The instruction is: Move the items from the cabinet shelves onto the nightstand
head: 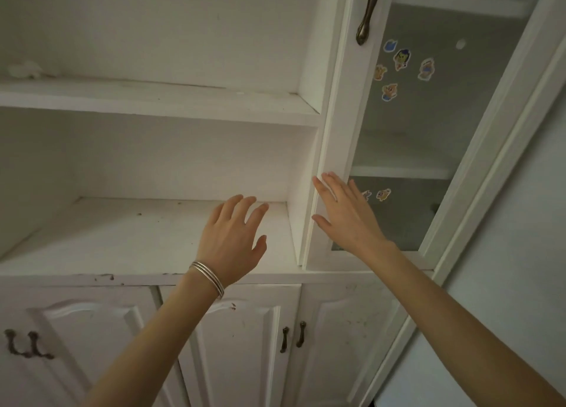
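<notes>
- The upper shelf (159, 100) is a white board running across the open cabinet bay. A small crumpled white thing (26, 69) lies on it at the far left, close to the back wall; it is too blurred to identify.
- The lower shelf (122, 238) is white and deeper. A few small dark specks (139, 214) lie on it near the back, and its front edge has chipped paint (104, 277).
- To the right, an inner shelf (398, 171) shows dimly through the frosted glass door.
</notes>
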`<state>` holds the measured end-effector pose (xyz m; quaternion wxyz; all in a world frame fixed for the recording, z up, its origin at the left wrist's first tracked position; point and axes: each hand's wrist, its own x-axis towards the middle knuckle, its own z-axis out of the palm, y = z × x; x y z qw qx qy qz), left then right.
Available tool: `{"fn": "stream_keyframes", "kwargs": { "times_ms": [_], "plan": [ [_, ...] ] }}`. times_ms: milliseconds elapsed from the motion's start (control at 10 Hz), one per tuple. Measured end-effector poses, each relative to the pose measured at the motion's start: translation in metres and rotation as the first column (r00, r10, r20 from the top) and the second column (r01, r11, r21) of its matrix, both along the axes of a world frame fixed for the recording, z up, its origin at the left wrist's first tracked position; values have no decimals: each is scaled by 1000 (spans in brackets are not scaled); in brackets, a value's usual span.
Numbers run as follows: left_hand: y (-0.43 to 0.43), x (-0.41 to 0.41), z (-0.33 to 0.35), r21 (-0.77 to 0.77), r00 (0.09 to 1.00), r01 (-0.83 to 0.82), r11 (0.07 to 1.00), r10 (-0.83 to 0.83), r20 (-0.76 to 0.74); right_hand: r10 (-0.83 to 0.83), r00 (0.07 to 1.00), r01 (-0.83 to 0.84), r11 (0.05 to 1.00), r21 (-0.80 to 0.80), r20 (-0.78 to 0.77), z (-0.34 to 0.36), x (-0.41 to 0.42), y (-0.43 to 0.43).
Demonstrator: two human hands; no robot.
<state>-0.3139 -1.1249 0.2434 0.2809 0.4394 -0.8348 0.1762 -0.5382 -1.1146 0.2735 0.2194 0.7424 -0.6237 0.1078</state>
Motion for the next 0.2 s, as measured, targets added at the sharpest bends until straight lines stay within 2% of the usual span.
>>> {"fn": "stream_keyframes", "kwargs": {
  "times_ms": [100,200],
  "plan": [
    [10,9,0,-22,999,32,999,-32,12,3,998,0,998,-58,61,-2,6,26],
    [23,14,4,-53,998,51,997,-49,37,-50,997,55,993,-100,52,2,6,50]
  ]
}}
